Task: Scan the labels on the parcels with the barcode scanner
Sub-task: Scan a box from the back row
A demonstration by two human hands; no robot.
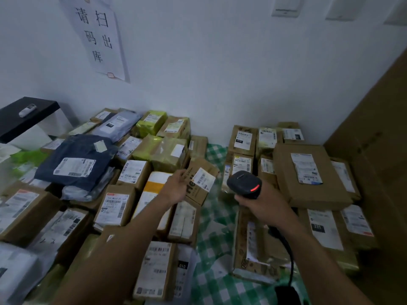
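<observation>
One wide-angle view from the person's head looks forward and down over brown cardboard parcels (308, 183) on a green-and-white checked cloth (217, 219). A white wall (220, 73) fills the upper half; two bare forearms (123, 243) enter close from the bottom edge.

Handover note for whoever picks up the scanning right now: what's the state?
Left hand holds a small cardboard parcel tilted up, its label turned toward the barcode scanner.
Right hand grips the scanner, red light on.
More parcels lie in two groups, left and right, on the green checked cloth.
Done: cannot tell which are already scanned.
Left: scan the held label, then the rest.
</observation>
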